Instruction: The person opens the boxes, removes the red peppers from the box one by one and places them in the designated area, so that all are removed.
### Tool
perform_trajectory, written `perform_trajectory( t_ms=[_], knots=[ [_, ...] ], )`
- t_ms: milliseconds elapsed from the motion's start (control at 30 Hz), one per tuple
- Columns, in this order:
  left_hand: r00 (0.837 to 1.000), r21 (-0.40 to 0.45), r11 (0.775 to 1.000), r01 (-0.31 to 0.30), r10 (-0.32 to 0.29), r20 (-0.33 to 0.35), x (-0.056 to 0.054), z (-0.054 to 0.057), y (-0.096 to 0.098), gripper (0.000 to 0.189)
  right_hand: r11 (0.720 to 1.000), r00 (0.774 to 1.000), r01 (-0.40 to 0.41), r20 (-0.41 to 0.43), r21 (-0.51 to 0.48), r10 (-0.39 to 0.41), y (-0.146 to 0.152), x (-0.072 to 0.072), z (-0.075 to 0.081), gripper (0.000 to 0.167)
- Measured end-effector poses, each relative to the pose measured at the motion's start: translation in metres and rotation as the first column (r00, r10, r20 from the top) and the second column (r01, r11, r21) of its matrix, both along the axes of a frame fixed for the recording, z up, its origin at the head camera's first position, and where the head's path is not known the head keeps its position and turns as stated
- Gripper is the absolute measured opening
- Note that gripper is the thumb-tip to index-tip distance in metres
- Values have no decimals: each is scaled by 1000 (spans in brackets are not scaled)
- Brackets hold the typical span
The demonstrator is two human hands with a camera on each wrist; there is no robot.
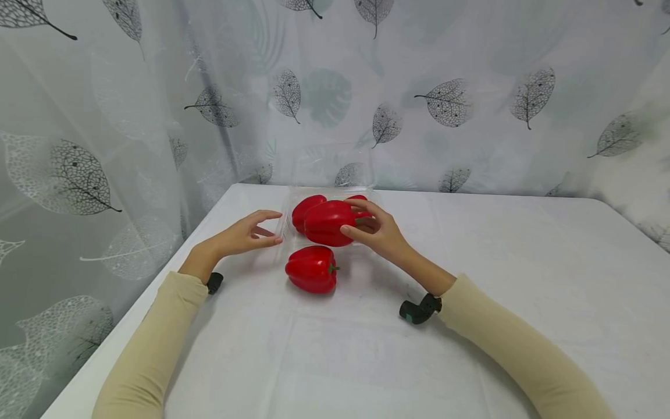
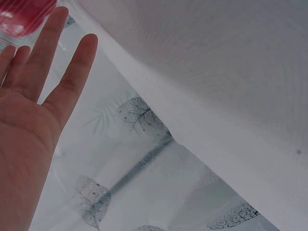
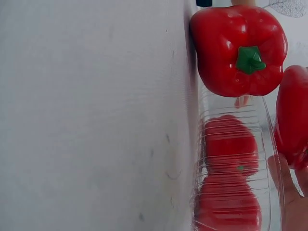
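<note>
My right hand grips a red bell pepper by its stem end, above a clear plastic box. In the right wrist view the held pepper is at the right edge, over the box wall. Through that wall two more red peppers show inside, lying side by side. Another red pepper with a green stem lies on the table just in front of the box. Beside the box's left wall is my left hand, fingers extended and thumb apart, the fingertips right at the plastic. The left wrist view shows its fingers straight.
A white cloth covers the table. At the back the box's transparent lid stands raised. Behind and to the left hangs a pale curtain printed with leaves. Both wrists carry small black cameras.
</note>
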State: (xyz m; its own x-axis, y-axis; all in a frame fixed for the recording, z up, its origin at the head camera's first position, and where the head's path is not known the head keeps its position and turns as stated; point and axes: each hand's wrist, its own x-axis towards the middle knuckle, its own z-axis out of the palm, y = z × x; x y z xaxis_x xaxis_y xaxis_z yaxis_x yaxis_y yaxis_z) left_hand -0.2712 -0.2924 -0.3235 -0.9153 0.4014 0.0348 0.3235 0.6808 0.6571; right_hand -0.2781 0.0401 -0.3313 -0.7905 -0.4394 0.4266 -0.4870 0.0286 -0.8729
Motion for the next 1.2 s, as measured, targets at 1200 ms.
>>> perform_trajectory(
  t_ms=[1200],
  knots=[
    [1000,3,1000,-3,3,6,-1,-2,0,70,1000,996,-11,88,17,10,29,14,-1,55]
  ],
)
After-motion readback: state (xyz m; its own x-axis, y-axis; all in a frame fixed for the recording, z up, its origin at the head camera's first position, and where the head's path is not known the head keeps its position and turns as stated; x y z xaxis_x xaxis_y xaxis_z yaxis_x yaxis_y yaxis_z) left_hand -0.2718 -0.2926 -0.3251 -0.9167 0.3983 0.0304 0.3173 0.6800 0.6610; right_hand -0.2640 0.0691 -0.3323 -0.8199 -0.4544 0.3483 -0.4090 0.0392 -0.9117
